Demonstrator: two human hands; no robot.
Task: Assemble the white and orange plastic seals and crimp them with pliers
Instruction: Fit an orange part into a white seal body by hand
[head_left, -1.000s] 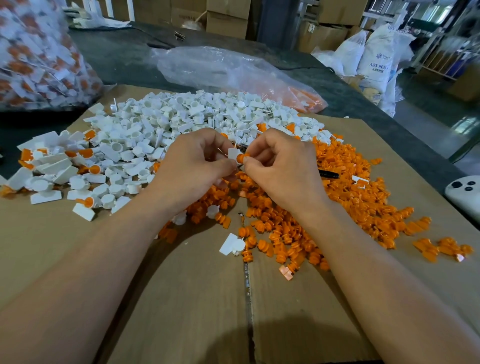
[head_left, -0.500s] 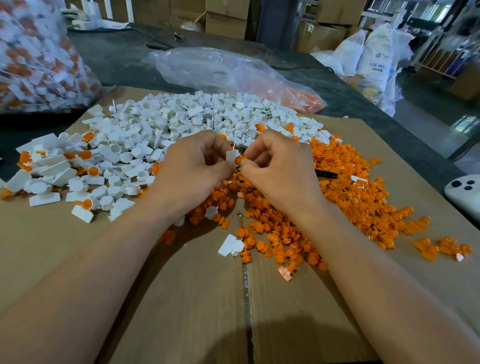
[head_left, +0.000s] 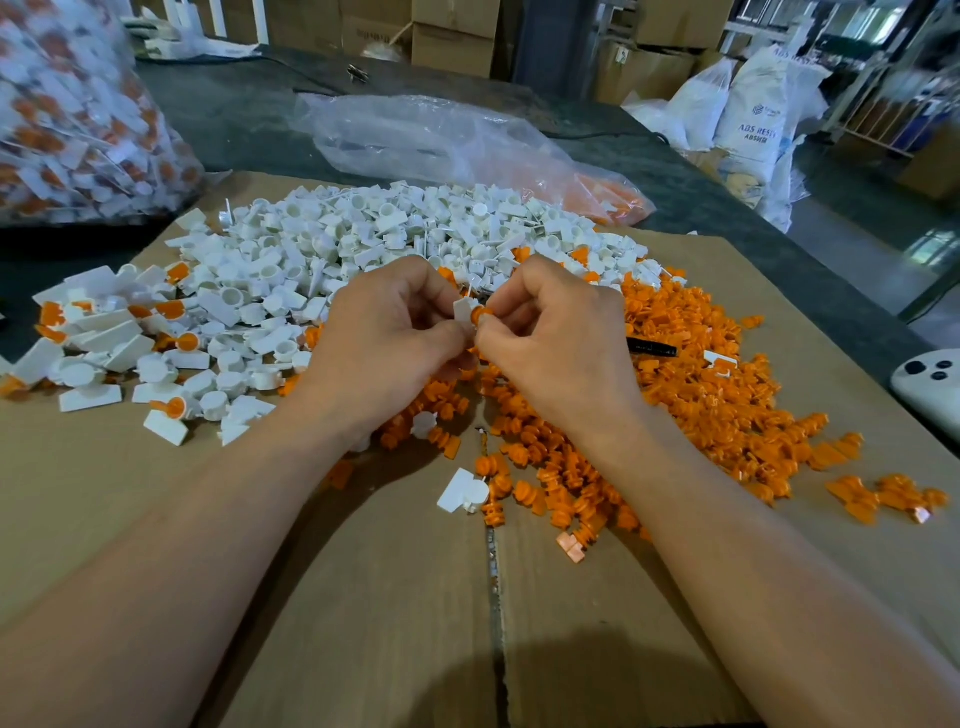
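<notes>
Little moved: your left grip pinches the shell, right grip the plug at 3 o'clock; skewed, it may jam.

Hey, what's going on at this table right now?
A person is putting seals together by hand. The left hand pinches a small white plastic seal body, while the right hand holds a round orange plastic insert against it. Loose heaps of white pieces and orange pieces lie on the brown cardboard sheet below. Neither hand holds a tool.
</notes>
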